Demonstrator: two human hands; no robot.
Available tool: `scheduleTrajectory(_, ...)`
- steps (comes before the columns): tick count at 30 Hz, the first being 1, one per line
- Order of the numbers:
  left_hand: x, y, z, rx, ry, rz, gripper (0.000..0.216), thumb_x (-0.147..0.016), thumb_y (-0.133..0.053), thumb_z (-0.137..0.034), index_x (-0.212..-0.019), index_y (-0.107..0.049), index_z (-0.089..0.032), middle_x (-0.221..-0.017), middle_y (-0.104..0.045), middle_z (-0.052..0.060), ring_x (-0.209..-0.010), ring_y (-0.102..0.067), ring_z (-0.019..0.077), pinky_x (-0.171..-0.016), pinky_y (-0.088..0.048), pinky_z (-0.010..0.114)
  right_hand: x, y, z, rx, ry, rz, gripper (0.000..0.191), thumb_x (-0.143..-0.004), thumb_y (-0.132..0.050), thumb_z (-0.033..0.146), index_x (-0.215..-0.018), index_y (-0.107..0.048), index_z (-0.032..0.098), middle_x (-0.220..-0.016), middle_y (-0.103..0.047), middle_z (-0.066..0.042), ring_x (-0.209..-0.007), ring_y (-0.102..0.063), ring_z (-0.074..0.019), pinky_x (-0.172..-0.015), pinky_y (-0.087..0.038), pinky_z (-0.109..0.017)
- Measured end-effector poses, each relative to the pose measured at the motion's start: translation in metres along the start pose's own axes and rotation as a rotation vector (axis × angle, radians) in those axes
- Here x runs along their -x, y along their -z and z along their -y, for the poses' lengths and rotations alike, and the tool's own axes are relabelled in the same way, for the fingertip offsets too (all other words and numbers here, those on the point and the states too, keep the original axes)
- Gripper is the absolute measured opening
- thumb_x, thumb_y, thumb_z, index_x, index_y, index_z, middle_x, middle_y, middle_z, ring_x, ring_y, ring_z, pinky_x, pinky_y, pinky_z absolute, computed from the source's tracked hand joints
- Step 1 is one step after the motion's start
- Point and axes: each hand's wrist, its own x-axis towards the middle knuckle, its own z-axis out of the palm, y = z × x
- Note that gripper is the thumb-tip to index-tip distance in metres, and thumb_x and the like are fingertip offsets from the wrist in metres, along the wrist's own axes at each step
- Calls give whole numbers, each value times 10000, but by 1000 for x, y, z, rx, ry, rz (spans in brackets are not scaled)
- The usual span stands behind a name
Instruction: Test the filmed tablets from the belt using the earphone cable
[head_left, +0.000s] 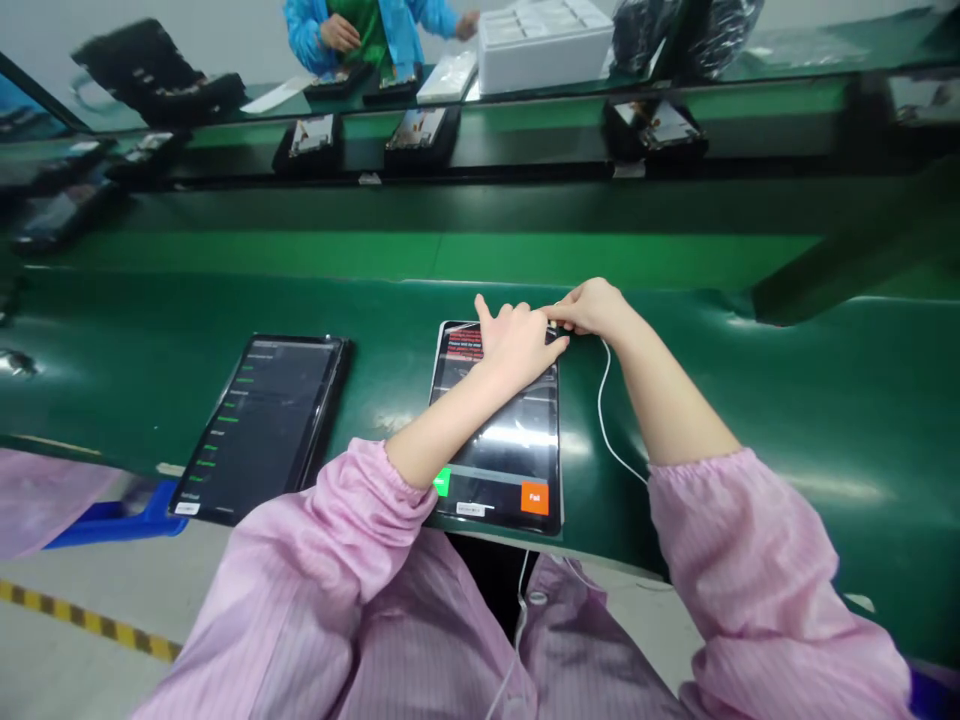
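A dark-screened tablet [502, 440] lies on the green bench in front of me, with red text near its top and green and orange buttons at its bottom. My left hand [517, 340] rests across its upper part, fingers bent over the top edge and thumb towards the right corner. At that top right corner, my right hand [592, 305] pinches the small plug of a white cable [602, 400]; whether the plug sits in the tablet cannot be made out. The cable runs down past my right forearm.
Another dark tablet [262, 430] with green text lies to the left. Beyond the bench, a line carries several black trays [424, 135]. Across it are a person in a blue sleeve [307, 40] and a white foam box [544, 50]. A dark post [847, 250] slants at right.
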Motion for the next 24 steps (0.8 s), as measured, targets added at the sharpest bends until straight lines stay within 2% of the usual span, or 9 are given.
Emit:
scheduleTrajectory(4, -5, -7, -9, -31, 13, -30, 317, -900, -627, -366, -1101, -696, -131, -1071, -705, 138, -1047, -662, 316, -1110, -297, 611, -5, -4, -9, -209, 80, 35, 277, -794, -707, 101, -542, -599, 141, -492, -559, 20, -442, -481, -69, -521, -447, -194)
scheduleTrajectory(7, -4, -7, -9, -54, 12, -33, 291, -893, -627, -351, -1058, -705, -125, -1022, -716, 130, -973, -688, 304, -1125, -280, 604, -7, -6, -17, -427, 114, 110, 298, -819, -673, 83, -538, -593, 141, -513, -572, 9, -467, -497, -75, -523, -444, -197)
scheduleTrajectory(9, -4, -6, -7, -66, 6, -31, 263, -898, -621, -356, -1030, -711, -148, -997, -720, 114, -938, -696, 295, -1131, -267, 605, -8, -5, -21, -491, 143, 152, 290, -828, -662, 88, -548, -607, 145, -546, -595, -1, -500, -521, -87, -546, -456, -208)
scheduleTrajectory(13, -8, -4, -7, -86, 16, -3, 287, -923, -607, -439, -1000, -713, -184, -953, -718, 92, -916, -699, 298, -1128, -250, 627, -10, 1, -23, -407, 204, 221, 290, -864, -605, 106, -581, -638, 154, -610, -638, -17, -556, -561, -110, -552, -455, -223)
scheduleTrajectory(15, -9, -5, -8, -89, 36, 30, 305, -929, -603, -465, -998, -709, -187, -954, -715, 90, -925, -698, 306, -1123, -250, 638, -10, 3, -23, -283, 227, 172, 257, -858, -623, 131, -605, -660, 157, -598, -635, -9, -548, -549, -117, -555, -450, -239)
scheduleTrajectory(18, -8, -7, -11, -92, 60, 46, 276, -946, -597, -411, -1050, -692, -173, -996, -707, 97, -940, -693, 300, -1098, -316, 618, -8, 4, -24, -124, 251, 65, 218, -831, -670, 159, -613, -676, 160, -545, -604, 9, -528, -528, -125, -594, -457, -270)
scheduleTrajectory(21, -4, -11, -13, -90, 35, 20, 258, -972, -563, -346, -1091, -668, -143, -1016, -693, 114, -944, -688, 295, -1062, -380, 594, -8, 2, -27, -150, 275, 104, 245, -846, -635, 153, -603, -666, 159, -584, -629, -7, -581, -581, -146, -638, -484, -282)
scheduleTrajectory(24, -3, -15, -15, -119, 15, 9, 229, -983, -538, -307, -1059, -668, -136, -990, -693, 118, -958, -686, 316, -1089, -306, 658, -7, 0, -32, -209, 306, 136, 219, -853, -621, 184, -642, -675, 164, -633, -651, -20, -656, -626, -172, -685, -520, -295)
